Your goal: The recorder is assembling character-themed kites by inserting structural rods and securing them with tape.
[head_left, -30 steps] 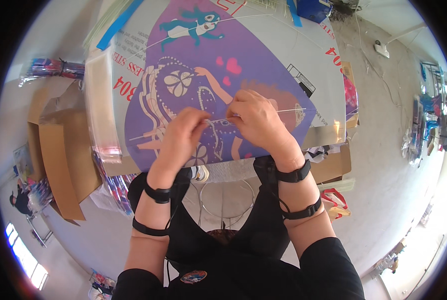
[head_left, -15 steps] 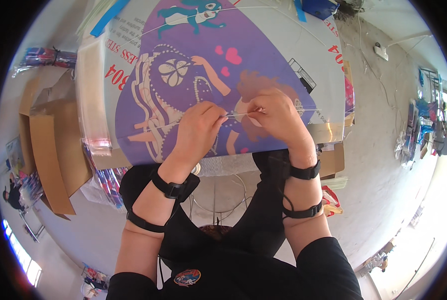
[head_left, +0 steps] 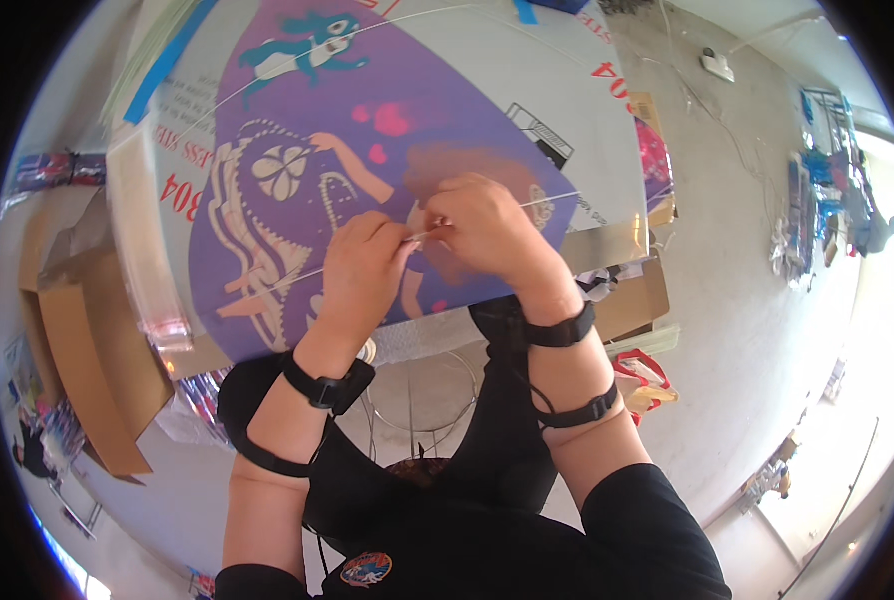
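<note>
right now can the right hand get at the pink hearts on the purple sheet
Probably yes: the pink hearts lie uncovered on the purple sheet, a little beyond the right hand, with nothing in between, though it seems busy at the white rod.

The left of two head-worn fisheye cameras looks steeply down, over the black shirt (head_left: 457,545) at the bottom, to the left hand (head_left: 365,265) and right hand (head_left: 487,228) near the centre. It sits near the table (head_left: 577,105), yet its view spreads wide (straight edges bow toward the dark round rim) to take in a cardboard box (head_left: 89,370) far left.
</note>
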Tool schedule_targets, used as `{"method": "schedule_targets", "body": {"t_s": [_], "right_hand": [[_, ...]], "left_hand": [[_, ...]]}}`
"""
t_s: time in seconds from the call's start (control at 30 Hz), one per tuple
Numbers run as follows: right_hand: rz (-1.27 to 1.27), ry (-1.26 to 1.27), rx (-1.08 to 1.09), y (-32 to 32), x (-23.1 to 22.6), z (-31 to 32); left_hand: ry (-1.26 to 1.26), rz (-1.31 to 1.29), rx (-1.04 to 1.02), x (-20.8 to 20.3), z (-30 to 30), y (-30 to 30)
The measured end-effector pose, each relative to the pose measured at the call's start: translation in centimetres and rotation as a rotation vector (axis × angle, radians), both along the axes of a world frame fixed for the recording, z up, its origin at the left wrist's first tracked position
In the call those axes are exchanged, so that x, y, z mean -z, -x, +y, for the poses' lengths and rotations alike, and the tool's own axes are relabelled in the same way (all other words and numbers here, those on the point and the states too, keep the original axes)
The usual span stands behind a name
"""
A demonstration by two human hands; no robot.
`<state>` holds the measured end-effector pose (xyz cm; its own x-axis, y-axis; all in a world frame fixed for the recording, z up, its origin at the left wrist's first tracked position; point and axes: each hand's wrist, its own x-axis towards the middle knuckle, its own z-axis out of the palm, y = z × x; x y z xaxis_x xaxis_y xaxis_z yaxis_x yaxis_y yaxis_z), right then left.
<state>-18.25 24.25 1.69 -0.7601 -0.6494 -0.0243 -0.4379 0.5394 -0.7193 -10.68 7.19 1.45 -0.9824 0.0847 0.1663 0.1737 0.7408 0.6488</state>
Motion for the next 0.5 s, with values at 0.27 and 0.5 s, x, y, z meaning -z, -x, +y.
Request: {"method": "schedule_targets", "body": {"t_s": [0.27, 0.5], "right_hand": [[-0.070, -0.020, 0.033, -0.36, -0.24, -0.18], [-0.051, -0.013, 0.034, -0.32, -0.08, -0.07]], "left_hand": [[-0.035, -0.024, 0.015, 0.27, 0.17, 0.07], [-0.052, -0.008, 0.007, 0.53, 0.22, 0.04]]}}
